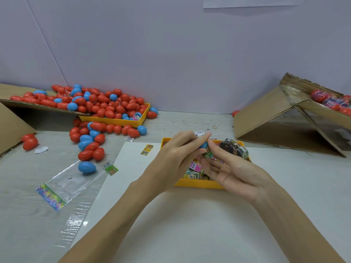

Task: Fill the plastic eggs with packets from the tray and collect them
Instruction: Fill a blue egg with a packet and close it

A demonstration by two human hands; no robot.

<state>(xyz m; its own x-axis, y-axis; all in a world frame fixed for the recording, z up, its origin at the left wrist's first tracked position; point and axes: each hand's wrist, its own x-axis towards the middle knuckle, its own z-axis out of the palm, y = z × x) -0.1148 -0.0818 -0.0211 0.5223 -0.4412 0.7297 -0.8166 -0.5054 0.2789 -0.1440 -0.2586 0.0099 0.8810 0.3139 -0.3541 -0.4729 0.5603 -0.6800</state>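
Left hand [182, 149] curled round a blue egg [204, 144], fingers extended over the top. Right hand [228, 168] pinching a green packet [209, 153] between thumb and forefinger against the egg's opening, other fingers loose and spread. Both held just above the yellow tray [197, 184] of packets.

Risks, as judged: packet springing back out if pushed in crooked or unfolded; egg half slipping from the left fingers under the push; packet edge caught in the seam, blocking closure.

Hard to make out: whether the egg is open in two halves or hinged, most of it covered by fingers. White label [199, 132] just beyond the left fingertips, unclear whether held. Filled eggs in the cardboard box [266, 114] far right of the right hand, cut off at frame edge.
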